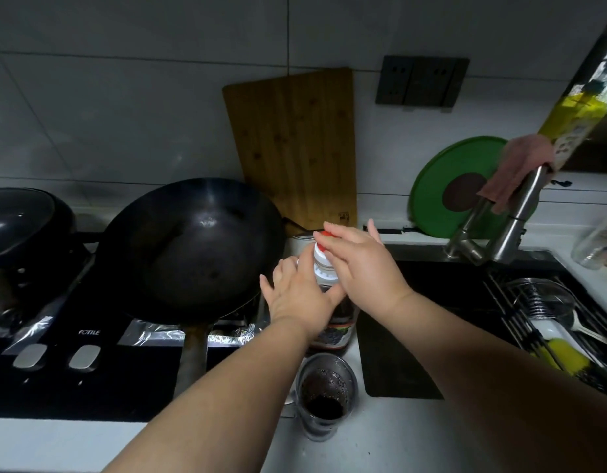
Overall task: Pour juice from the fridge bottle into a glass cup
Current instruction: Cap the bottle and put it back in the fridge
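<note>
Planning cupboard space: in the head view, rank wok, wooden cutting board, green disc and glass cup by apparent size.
1. wok and wooden cutting board, about alike
2. green disc, partly hidden
3. glass cup, smallest though nearest

Bare forearms [227, 387] end in the bare left hand [297, 297] and right hand [362, 264].

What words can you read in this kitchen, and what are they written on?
"FOTILE": on the front of the black stove.
Label on the juice bottle: too blurred to read.
Small stamp at the lower corner of the wooden cutting board: too small to read.
Label on the yellow-green bottle at the right: too blurred to read.
</note>
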Motion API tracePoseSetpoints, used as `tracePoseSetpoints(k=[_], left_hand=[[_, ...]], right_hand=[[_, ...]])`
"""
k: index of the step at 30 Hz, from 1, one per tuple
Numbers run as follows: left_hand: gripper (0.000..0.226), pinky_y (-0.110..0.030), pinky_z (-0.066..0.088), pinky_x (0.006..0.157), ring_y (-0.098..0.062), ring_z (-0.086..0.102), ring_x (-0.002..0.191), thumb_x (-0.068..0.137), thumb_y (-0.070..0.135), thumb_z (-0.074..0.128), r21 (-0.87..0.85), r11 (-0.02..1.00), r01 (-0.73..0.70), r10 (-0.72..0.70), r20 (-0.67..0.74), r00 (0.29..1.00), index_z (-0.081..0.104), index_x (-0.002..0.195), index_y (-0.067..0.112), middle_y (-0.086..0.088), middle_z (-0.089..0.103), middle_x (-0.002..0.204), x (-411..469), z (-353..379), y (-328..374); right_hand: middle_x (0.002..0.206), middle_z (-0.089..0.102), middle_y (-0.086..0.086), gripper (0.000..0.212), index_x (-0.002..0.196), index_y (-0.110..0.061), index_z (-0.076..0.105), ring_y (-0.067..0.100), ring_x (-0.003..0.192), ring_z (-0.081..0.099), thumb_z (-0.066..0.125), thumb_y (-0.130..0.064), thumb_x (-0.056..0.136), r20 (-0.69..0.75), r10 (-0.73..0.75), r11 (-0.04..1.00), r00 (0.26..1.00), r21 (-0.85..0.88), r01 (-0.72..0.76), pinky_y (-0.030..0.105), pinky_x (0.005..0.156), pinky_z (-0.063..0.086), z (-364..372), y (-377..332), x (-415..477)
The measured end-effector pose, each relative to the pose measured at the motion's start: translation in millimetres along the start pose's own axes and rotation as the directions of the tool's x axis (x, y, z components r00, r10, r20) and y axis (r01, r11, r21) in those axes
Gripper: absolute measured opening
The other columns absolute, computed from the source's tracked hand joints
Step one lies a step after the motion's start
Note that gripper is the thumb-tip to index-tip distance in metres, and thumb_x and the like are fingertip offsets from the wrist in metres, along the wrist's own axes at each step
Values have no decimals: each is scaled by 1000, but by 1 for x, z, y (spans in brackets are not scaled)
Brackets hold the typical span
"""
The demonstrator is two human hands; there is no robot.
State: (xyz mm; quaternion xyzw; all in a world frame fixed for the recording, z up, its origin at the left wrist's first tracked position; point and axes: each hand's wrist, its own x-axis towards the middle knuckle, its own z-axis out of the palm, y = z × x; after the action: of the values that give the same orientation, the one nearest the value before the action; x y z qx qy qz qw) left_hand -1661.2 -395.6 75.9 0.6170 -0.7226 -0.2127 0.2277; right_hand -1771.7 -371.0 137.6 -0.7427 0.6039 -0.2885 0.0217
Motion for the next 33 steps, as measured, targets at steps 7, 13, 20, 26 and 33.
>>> tracePoseSetpoints(k=[7, 13, 20, 26, 33], left_hand=[[84, -54, 1, 117, -26, 21, 141, 77, 79, 43, 23, 1000, -6, 6, 3, 1000, 22, 143, 32, -3, 35, 144, -2, -2, 2], [85, -57, 1, 116, -27, 16, 143, 77, 79, 44, 19, 1000, -2, 2, 18, 1000, 17, 145, 34, -4, 31, 148, -2, -2, 2], [79, -60, 1, 116, -29, 11, 145, 78, 76, 47, 15, 1000, 21, -22, 22, 1000, 21, 141, 37, -2, 30, 149, -3, -1, 3], [86, -59, 3, 115, -28, 16, 144, 76, 79, 45, 33, 999, 21, -21, 11, 1000, 16, 144, 35, -3, 32, 148, -2, 0, 5], [76, -58, 1, 116, -28, 15, 143, 78, 71, 48, 9, 1000, 9, -9, 12, 1000, 18, 140, 37, -2, 35, 145, -5, -3, 3]], right_hand=[[102, 54, -6, 46, 112, -31, 63, 23, 119, 46, 61, -65, 81, 232, 124, 927, 965, -375, -29, 57, 117, 1, -29, -8, 42], [151, 41, -4, 56, 145, -42, 35, 33, 149, 5, 59, -39, 95, 470, 80, 860, 879, -479, 178, 62, 108, -18, -33, -14, 39], [129, 60, 0, 48, 132, -31, 51, 28, 143, 26, 38, -60, 96, 348, 63, 813, 936, -562, 154, 64, 110, -14, -30, -12, 33], [125, 59, -3, 37, 131, -31, 51, 22, 139, 30, 51, -45, 97, 323, -23, 835, 946, -514, 196, 61, 114, -11, -36, -5, 25], [136, 54, -5, 45, 128, -27, 55, 20, 145, 21, 47, -56, 94, 136, 84, 933, 987, -359, -30, 56, 114, -11, -20, -9, 20]])
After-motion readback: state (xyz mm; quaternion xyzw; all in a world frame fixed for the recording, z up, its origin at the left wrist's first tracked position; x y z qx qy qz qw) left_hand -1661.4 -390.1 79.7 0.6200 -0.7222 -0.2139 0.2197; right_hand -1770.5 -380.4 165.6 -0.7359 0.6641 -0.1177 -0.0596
